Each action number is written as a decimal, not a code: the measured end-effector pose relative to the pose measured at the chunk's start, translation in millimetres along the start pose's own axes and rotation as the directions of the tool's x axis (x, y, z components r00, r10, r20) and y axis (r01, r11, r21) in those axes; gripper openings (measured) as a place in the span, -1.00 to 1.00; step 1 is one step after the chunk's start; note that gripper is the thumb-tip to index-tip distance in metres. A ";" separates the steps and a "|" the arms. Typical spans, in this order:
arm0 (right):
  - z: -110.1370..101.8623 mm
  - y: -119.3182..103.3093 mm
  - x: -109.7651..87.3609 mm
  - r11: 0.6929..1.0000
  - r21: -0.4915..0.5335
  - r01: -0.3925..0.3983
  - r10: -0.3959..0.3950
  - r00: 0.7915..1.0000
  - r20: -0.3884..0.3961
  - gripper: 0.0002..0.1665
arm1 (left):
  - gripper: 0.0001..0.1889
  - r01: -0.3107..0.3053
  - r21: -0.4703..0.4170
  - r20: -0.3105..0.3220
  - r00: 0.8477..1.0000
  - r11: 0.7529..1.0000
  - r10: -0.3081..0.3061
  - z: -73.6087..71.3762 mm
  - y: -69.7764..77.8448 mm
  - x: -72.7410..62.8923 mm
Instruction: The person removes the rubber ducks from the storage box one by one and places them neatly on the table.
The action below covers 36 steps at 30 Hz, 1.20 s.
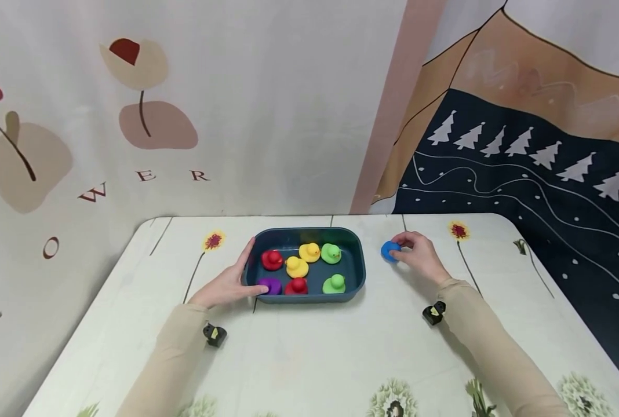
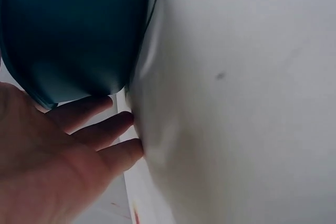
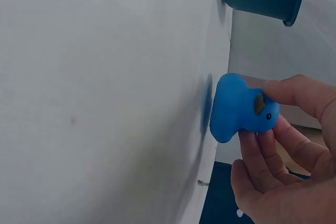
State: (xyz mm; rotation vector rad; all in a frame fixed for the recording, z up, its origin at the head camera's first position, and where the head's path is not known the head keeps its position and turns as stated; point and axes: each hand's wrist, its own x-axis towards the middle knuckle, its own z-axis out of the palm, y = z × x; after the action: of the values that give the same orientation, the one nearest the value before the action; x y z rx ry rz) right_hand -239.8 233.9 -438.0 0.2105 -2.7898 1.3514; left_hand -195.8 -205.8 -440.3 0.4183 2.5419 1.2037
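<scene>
At the left end of a dark blue-green tray (image 1: 299, 298), my left hand (image 1: 228, 284) holds the rim, thumb at the front corner beside a purple duck (image 1: 272, 286) and fingers along the outer wall. In the left wrist view, the fingertips (image 2: 121, 156) reach down by the tray's outside. To the right of the tray, my right hand (image 1: 418, 253) pinches a blue rubber duck (image 3: 228, 108) by its head, its base close over the table. Inside the tray sit red ducks (image 1: 272, 260), yellow ducks (image 1: 297, 267) and green ducks (image 1: 334, 284).
A white cloth with printed flowers covers the table (image 1: 320, 347). Behind it hangs a pale printed curtain (image 1: 268, 116), with a dark tree-patterned cloth (image 1: 497, 174) on the right. Small black devices (image 1: 215, 335) are worn at both wrists.
</scene>
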 end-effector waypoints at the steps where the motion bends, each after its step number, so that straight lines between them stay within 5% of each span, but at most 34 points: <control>1: 0.5 0.5 0.3 1.000 0.000 -0.002 0.002 1.000 -0.003 -0.72 | 0.18 -0.003 -0.002 0.004 1.000 1.000 0.003 -0.2 -0.3 0.0; 12: 4.7 5.5 1.8 0.999 0.042 -0.019 0.019 1.000 -0.011 -0.71 | 0.21 -0.078 -0.060 0.005 0.997 0.995 0.078 -6.5 -2.3 4.0; 22: 0.8 -1.5 -3.8 0.996 0.072 -0.050 0.050 0.999 0.005 -0.64 | 0.20 -0.086 -0.083 0.083 0.992 0.993 0.093 -10.4 -4.5 5.6; 36: 0.2 -23.3 -11.1 0.986 0.147 0.074 -0.067 0.996 -0.053 -0.67 | 0.18 -0.065 -0.090 0.061 0.996 0.994 0.070 -7.5 -5.2 6.2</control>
State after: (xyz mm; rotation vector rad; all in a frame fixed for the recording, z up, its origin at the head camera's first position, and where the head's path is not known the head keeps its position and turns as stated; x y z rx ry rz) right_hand -225.7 220.6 -421.0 0.2745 -2.6184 1.5277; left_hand -205.1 -211.8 -440.7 0.5173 2.4282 1.2994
